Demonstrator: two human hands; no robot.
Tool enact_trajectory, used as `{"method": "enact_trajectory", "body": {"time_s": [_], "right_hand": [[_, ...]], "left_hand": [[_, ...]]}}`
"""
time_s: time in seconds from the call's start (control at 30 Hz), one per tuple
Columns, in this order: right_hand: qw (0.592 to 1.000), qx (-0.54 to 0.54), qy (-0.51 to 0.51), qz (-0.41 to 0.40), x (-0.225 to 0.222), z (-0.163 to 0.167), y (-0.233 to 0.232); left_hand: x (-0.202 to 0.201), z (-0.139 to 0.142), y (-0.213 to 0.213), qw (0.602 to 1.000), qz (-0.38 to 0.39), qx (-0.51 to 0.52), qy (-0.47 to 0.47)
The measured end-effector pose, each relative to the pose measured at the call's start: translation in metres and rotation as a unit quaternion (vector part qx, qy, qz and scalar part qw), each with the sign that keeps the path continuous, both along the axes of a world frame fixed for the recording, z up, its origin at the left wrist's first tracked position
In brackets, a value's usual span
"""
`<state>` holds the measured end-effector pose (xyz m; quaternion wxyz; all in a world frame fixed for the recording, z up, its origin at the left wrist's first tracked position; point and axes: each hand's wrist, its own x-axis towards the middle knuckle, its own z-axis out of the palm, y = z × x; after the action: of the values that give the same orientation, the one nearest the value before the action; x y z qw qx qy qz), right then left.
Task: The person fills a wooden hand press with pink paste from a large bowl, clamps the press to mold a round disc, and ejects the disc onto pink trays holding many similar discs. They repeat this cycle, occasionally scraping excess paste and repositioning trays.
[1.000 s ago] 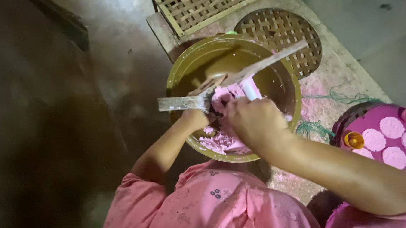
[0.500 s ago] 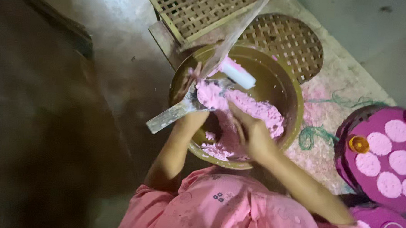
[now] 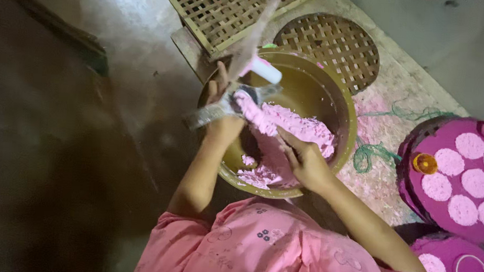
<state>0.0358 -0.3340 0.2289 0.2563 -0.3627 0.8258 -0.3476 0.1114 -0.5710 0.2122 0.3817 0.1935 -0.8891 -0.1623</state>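
Crumbly pink dough (image 3: pixel 286 127) under open right hand (image 3: pixel 306 162); left hand (image 3: pixel 224 116) grips scraper (image 3: pixel 221 108).

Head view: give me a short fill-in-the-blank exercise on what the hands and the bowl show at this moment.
1. The dough heaped in the brown bowl is coloured ____.
2. The left hand grips a ____ scraper over the bowl's rim.
3. The right hand presses on the ____.
4. Pale round cakes lie on a magenta ____ to the right of the bowl.

Missing words: pink; metal; dough; tray
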Motion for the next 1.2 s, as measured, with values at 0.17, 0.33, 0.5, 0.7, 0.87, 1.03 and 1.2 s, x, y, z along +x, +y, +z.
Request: {"method": "enact_trajectory", "body": {"time_s": [0.17,0.33,0.5,0.7,0.87,1.03,1.2], "right_hand": [[0.995,0.0,0.04,0.096,-0.009,-0.002,0.017],[0.971,-0.155,0.133,0.126,-0.041,0.013,0.037],[0.758,-0.604,-0.246,-0.032,-0.033,0.046,0.097],[0.872,-0.461,-0.062,-0.153,0.029,0.118,0.254],[0.902,-0.244,0.355,0.025,0.076,0.141,0.337],[0.868,-0.219,0.443,0.036,0.111,0.129,0.376],[0.914,-0.223,0.315,-0.122,0.147,0.124,0.442]], "left_hand": [[-0.003,-0.031,-0.044,0.946,-0.112,0.268,0.147],[0.0,-0.063,0.016,0.706,-0.208,0.673,0.079],[0.004,-0.076,0.188,0.314,-0.515,0.795,-0.065],[-0.01,0.008,0.254,0.745,-0.641,0.183,-0.043],[-0.001,0.08,0.313,0.742,-0.623,0.134,-0.206],[-0.003,0.09,0.383,0.675,-0.686,0.135,-0.238],[-0.025,0.071,0.445,0.602,-0.745,0.13,-0.256]]}}
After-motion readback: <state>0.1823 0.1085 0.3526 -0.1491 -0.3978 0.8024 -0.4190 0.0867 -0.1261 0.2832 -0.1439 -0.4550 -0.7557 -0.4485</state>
